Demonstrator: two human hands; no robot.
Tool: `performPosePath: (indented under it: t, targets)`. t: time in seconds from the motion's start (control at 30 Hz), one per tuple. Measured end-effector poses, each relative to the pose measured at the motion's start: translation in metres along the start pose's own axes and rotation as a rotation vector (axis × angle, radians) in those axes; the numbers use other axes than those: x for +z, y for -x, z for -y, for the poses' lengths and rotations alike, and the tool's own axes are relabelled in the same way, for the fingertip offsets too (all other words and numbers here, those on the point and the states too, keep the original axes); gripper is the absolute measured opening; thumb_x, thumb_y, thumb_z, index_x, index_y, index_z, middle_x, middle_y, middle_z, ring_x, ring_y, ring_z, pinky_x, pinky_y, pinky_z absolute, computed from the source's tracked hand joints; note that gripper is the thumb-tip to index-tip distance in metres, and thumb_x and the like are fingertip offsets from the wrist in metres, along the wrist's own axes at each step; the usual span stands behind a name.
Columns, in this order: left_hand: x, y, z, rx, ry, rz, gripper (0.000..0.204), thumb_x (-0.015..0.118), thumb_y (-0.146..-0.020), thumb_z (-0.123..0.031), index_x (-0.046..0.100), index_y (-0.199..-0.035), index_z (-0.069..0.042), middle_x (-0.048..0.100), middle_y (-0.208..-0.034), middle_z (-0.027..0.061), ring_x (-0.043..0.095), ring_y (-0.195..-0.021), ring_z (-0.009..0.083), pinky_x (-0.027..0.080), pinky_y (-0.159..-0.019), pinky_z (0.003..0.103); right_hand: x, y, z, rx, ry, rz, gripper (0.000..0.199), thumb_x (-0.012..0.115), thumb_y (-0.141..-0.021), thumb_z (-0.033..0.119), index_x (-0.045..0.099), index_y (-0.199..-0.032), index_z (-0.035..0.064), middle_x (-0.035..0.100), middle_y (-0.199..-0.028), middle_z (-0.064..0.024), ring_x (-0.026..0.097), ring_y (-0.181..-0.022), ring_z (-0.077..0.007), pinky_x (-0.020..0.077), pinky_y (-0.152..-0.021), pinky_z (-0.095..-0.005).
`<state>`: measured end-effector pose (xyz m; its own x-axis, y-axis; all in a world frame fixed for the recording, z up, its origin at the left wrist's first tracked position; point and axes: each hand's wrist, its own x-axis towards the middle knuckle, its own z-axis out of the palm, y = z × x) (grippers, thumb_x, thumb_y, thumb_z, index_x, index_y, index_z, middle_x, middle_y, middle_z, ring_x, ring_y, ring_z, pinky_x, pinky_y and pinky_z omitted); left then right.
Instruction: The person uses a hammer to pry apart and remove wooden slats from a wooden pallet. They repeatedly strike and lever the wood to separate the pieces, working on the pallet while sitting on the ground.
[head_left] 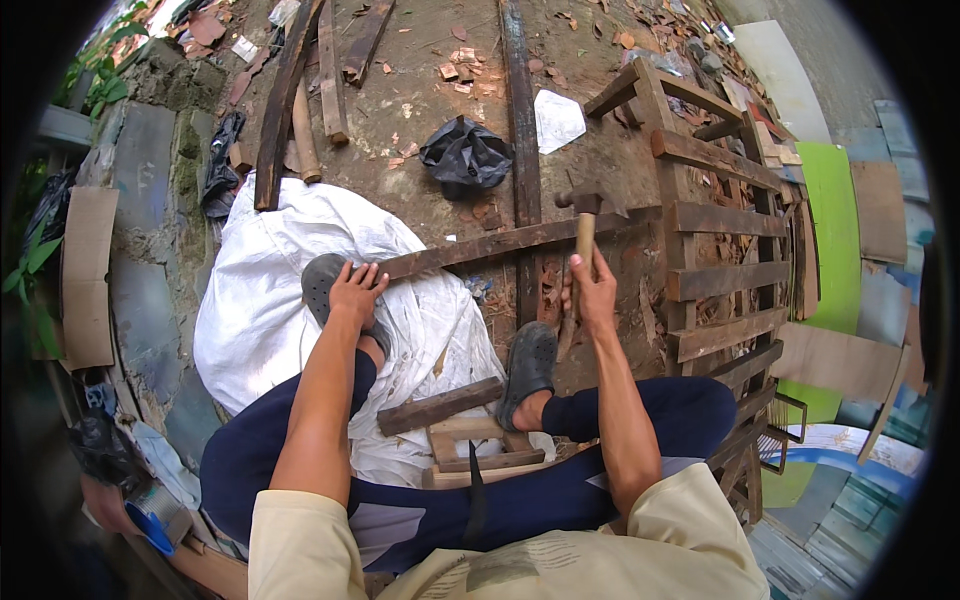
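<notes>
My right hand is closed round the wooden handle of a hammer, its rusty metal head pointing up and away from me. Beneath the hammer head, a long dark wooden plank lies slanted across another timber. My left hand lies with fingers spread at the plank's left end, over my left clog. Fingertips appear to touch the plank's end, but no grip round it shows. My right clog rests on the ground near the lower end of the hammer handle.
A white sack spreads under my left foot. On the right stands a slatted wooden frame. Short wood pieces lie between my legs, a black plastic bag ahead. Loose planks lie far left, with wood chips scattered about.
</notes>
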<state>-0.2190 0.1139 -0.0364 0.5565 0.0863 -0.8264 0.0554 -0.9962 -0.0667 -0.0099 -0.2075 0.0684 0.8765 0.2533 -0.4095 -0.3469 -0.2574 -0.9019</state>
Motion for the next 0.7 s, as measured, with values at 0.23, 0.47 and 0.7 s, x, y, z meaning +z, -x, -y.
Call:
performPosePath:
  t: [0.23, 0.47, 0.7]
  targets:
    - [0.007, -0.003, 0.001, -0.007, -0.014, -0.014, 0.079, 0.054, -0.093, -0.031, 0.011, -0.159, -0.032, 0.007, -0.166, -0.0049, 0.010, -0.152, 0.0129, -0.002, -0.123, 0.043, -0.013, -0.033, -0.041, 0.231, -0.254, -0.177, 0.032, 0.048, -0.104, 0.029, 0.049, -0.125, 0.0048, 0.052, -0.081, -0.0055, 0.051, -0.054, -0.0123, 0.0438, -0.042, -0.0266]
    - [0.010, -0.003, 0.006, -0.018, 0.036, 0.034, 0.079, 0.055, -0.092, -0.030, 0.012, -0.158, -0.033, 0.007, -0.166, -0.0055, 0.010, -0.152, 0.0126, -0.002, -0.123, 0.043, 0.009, -0.004, -0.060, 0.466, 0.015, 0.033, 0.038, 0.050, -0.103, 0.032, 0.047, -0.129, 0.0047, 0.051, -0.075, -0.0027, 0.048, -0.051, -0.0109, 0.0415, -0.041, -0.0270]
    - [0.022, -0.011, 0.005, -0.006, 0.017, -0.070, 0.079, 0.060, -0.088, -0.034, 0.022, -0.157, -0.031, 0.015, -0.165, -0.0026, 0.017, -0.151, 0.0141, 0.003, -0.124, 0.044, 0.038, -0.017, -0.046, 0.214, -0.031, -0.245, 0.029, 0.049, -0.103, 0.033, 0.048, -0.107, 0.0046, 0.048, -0.071, -0.0020, 0.047, -0.050, -0.0116, 0.0414, -0.042, -0.0297]
